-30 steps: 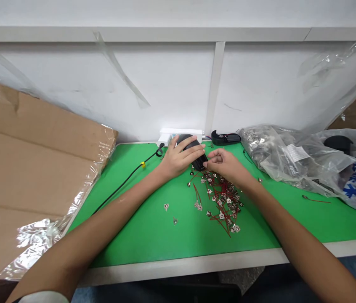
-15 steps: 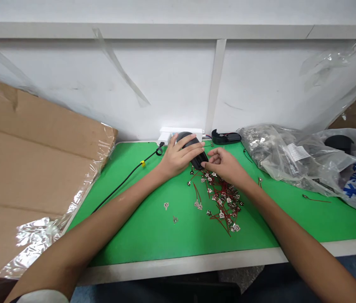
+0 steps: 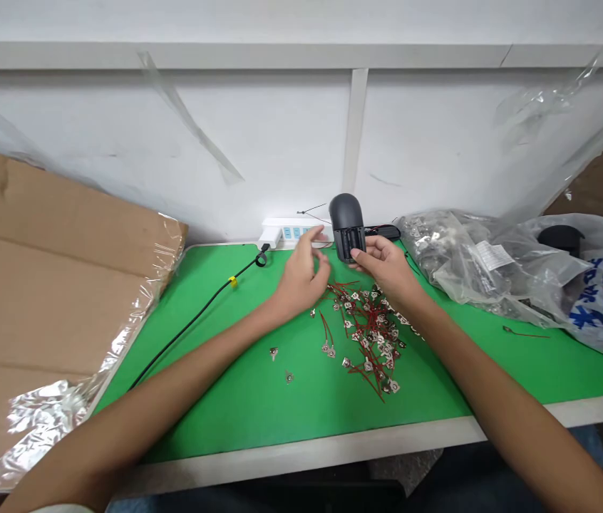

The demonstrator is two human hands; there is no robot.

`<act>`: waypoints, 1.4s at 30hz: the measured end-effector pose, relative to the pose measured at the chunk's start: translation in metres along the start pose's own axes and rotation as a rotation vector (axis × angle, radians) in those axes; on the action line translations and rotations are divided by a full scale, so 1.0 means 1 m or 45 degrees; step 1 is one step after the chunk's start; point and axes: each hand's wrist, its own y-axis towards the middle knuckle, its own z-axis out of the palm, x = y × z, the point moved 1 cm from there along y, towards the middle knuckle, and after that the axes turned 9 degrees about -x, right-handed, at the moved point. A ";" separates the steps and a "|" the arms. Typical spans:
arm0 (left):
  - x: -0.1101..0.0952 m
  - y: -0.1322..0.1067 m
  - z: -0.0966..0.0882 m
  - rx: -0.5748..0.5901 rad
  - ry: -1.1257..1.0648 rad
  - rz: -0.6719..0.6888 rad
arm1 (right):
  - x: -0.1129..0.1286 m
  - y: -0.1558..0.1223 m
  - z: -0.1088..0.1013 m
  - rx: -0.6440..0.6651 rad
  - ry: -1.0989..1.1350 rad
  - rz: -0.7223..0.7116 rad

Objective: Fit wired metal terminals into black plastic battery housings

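Note:
My right hand (image 3: 387,265) grips the lower end of a black plastic housing (image 3: 347,212), its thumb pressed on the slotted part that looks like a battery compartment. The housing is upright, rounded end up, with the slots facing me. Just left of it is my left hand (image 3: 304,274), its thumb and fingers apart and nothing visible between them. A thin dark wire (image 3: 315,211) sticks out left of the housing; where it ends is unclear. Below both hands lies a pile of small metal contact plates with red wires (image 3: 376,328).
At the back stands a white power strip (image 3: 294,231) with a black cable (image 3: 194,317) plugged in. Another black part (image 3: 384,232) lies behind my right hand. Clear bags (image 3: 456,263) of metal parts are at right. A cardboard sheet (image 3: 55,285) leans at left.
My left hand has come off the housing and moved slightly down. The housing has been raised and turned upright in my right hand, its slots now showing.

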 end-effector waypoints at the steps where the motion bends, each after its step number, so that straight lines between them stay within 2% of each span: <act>1: -0.003 -0.003 0.005 0.075 -0.160 -0.203 | -0.001 0.002 -0.001 -0.013 -0.013 -0.042; 3: -0.006 -0.007 0.012 0.181 -0.450 -0.524 | -0.003 0.003 -0.001 -0.029 -0.061 -0.111; 5: -0.008 -0.008 0.015 0.175 -0.636 -0.701 | -0.005 0.001 0.001 -0.044 -0.137 -0.168; 7: -0.009 -0.006 0.014 0.159 -0.717 -0.781 | -0.006 -0.002 0.004 -0.036 -0.221 -0.198; 10: -0.008 -0.002 0.014 0.220 -0.767 -0.838 | -0.006 -0.008 0.008 -0.003 -0.308 -0.207; 19: -0.005 -0.003 0.017 0.196 -0.818 -0.897 | -0.012 -0.011 0.010 -0.002 -0.318 -0.224; 26: -0.002 -0.004 0.017 0.244 -0.879 -0.933 | -0.015 -0.013 0.010 -0.068 -0.318 -0.217; 34: -0.003 -0.003 0.013 0.260 -0.921 -0.815 | -0.006 -0.012 0.012 0.020 -0.228 -0.226; 37: -0.003 -0.003 0.013 0.254 -0.917 -0.764 | 0.002 -0.013 0.006 0.094 -0.456 -0.315; 42: -0.001 -0.004 0.015 0.263 -0.864 -0.742 | 0.014 -0.014 -0.008 0.167 -1.279 -0.576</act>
